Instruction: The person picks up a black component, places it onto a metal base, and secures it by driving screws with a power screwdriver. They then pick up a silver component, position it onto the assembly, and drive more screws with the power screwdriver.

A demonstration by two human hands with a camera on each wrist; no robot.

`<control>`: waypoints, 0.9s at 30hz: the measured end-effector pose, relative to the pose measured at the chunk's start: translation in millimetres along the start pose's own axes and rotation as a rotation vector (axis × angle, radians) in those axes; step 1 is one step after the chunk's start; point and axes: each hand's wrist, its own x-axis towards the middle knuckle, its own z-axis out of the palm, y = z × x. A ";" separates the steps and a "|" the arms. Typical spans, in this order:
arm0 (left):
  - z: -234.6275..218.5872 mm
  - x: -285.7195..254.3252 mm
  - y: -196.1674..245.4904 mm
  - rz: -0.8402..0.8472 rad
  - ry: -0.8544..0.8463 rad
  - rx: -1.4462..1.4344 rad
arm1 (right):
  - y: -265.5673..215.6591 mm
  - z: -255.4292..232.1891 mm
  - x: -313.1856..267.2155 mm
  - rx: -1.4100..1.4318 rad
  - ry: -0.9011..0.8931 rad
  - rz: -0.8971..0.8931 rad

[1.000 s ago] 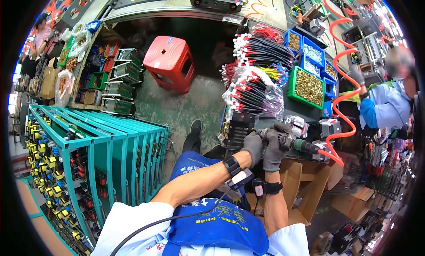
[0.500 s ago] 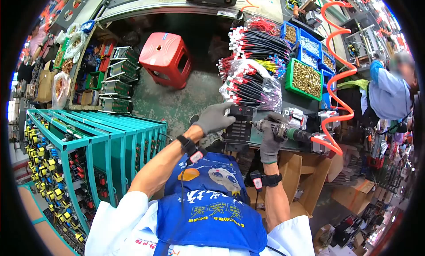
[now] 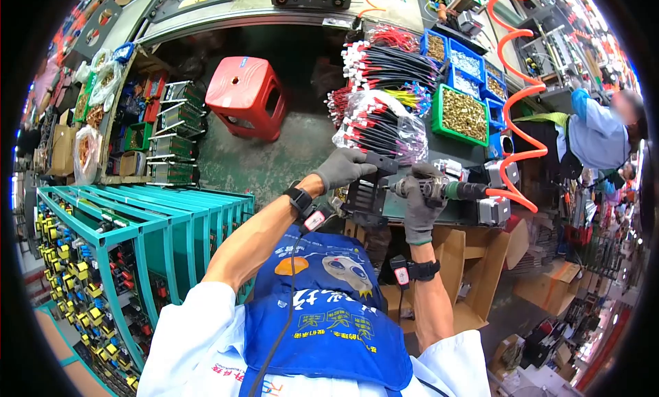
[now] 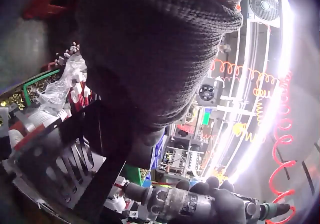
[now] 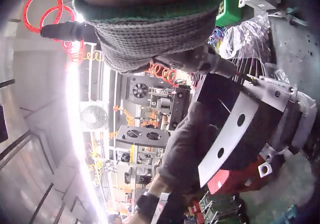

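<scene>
My gloved left hand [image 3: 345, 169] grips the far left edge of a black slotted metal housing [image 3: 365, 199] at the bench's near edge. The housing tilts, and in the right wrist view its flange with round holes [image 5: 231, 136] faces the camera. An air screwdriver [image 3: 439, 189] lies level in my gloved right hand [image 3: 419, 212], whose fingers wrap its body. Its bit points left at the housing; in the right wrist view the tip [image 5: 246, 78] overlaps the flange corner. Much of the left hand's fingers is hidden in the left wrist view.
An orange coiled hose [image 3: 511, 115] runs from the driver. Bundled black cables [image 3: 384, 126], a green bin of brass parts [image 3: 461, 115] and blue bins [image 3: 467, 62] stand beyond. Left are a red stool [image 3: 240, 95] and teal rack [image 3: 144, 225]; cardboard boxes [image 3: 473, 260] stand below the bench.
My left hand has left the driver, moved left and taken hold of the housing, which now sits more tilted. The right hand keeps the driver, its bit now beside the housing.
</scene>
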 end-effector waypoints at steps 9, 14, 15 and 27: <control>24.7 -18.4 -23.5 0.109 0.179 -0.150 | 11.2 -0.9 -8.8 -0.119 0.079 -0.084; 25.5 -16.1 -42.5 0.152 0.186 -0.053 | 1.2 5.4 -11.5 -0.155 0.067 -0.094; 25.8 -17.6 -43.6 0.130 0.190 -0.082 | 5.6 3.3 -11.2 -0.142 0.067 -0.081; 35.2 -22.1 -41.1 0.217 0.309 -0.077 | 34.4 -2.7 -11.6 -0.374 0.023 -0.209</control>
